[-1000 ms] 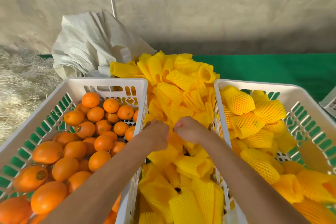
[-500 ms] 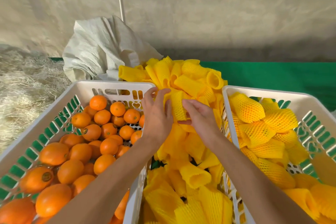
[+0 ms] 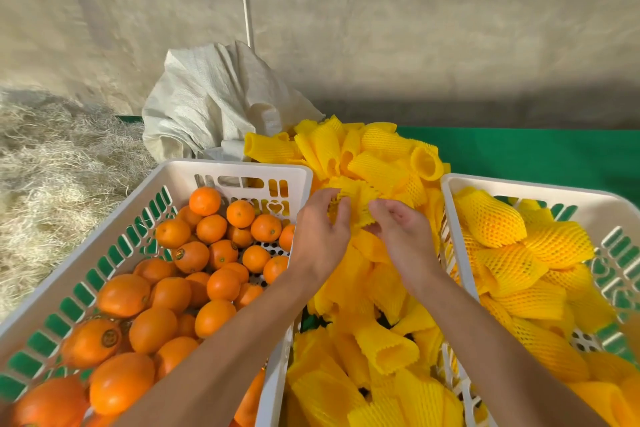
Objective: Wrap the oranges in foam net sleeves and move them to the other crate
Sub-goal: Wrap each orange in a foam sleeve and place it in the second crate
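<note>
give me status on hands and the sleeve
Both hands, left and right, pinching one foam sleeve above the pile. No orange held. Nothing in the way.

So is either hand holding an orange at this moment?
No: the left hand and right hand both pinch a yellow foam net sleeve over the sleeve pile, with no orange in them.

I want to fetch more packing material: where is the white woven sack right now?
In the head view, the white woven sack slumps against the wall, behind the crate of bare oranges and left of the foam sleeve pile.
</note>
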### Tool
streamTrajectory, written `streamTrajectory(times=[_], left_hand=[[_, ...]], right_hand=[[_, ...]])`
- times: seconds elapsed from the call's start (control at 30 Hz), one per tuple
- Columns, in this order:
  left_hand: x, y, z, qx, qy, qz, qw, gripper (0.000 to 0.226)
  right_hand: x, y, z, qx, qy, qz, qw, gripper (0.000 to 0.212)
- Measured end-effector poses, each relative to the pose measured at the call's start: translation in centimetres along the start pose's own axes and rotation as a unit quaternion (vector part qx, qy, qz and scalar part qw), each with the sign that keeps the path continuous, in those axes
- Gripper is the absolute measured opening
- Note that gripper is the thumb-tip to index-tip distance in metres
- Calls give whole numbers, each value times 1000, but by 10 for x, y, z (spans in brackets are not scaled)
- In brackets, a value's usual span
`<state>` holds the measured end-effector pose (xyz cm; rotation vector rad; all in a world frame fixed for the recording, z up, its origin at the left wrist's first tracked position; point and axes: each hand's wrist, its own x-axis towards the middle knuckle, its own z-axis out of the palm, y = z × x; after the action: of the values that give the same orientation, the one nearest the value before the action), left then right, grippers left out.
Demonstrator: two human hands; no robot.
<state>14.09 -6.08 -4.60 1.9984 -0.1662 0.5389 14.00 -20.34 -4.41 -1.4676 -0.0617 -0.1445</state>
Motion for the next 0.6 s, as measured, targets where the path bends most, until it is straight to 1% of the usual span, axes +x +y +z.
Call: streamTrajectory(times=[0.03,0.07,0.1,0.13,0.17,0.2,0.23,0.27,0.3,0.33,0.37,0.4,0.43,0.47,0.5,0.53,0.57,0.6], left_hand=[[1,-3,-1,12,-1,-6,1000,21],[3,-5,-2,25,-3,-14,1000,23],[4,-8,-3,34,-6,-20,999,24],[5,-9,-3,34,-11,-29,999,25],[7,-9,-3,19,-20,-46,999,24],[8,-9,-4,-18,-33,-75,997,22],[10,-8,-4,-80,-44,-121,988,20],[12,-5,-5,-162,-54,-188,967,19],[14,0,-6,-250,-65,-261,930,18],[17,4,-9,-327,-73,-322,885,19],[21,6,-11,-380,-78,-362,847,23],[24,7,-14,-408,-86,-387,822,29],[27,7,-17,-416,-102,-400,811,33],[29,8,-19,-407,-119,-400,813,36],[31,7,-22,-389,-134,-388,824,37],[34,5,-25,-370,-142,-367,842,36],[36,2,-30,-351,-134,-336,864,33],[40,-3,-38,-328,-104,-299,890,32]], right_hand=[[2,-2,-1,77,2,47,996,16],[4,-6,-3,182,4,103,978,17],[7,-10,-5,279,9,158,947,17],[9,-13,-7,343,12,200,918,19],[10,-13,-8,363,8,229,903,22],[10,-13,-9,352,4,249,902,26],[11,-13,-9,323,2,262,909,30],[10,-13,-8,300,3,270,915,32],[10,-14,-7,283,4,272,920,31],[10,-15,-7,267,11,268,926,26],[10,-15,-6,256,22,262,930,20],[10,-15,-5,247,28,259,934,16],[9,-16,-3,233,18,259,937,17],[7,-15,-1,217,-2,266,939,19],[5,-13,1,201,-23,270,941,23],[4,-10,2,195,-33,269,943,28],[4,-9,1,204,-28,263,943,33],[6,-9,-3,222,-10,254,941,40]])
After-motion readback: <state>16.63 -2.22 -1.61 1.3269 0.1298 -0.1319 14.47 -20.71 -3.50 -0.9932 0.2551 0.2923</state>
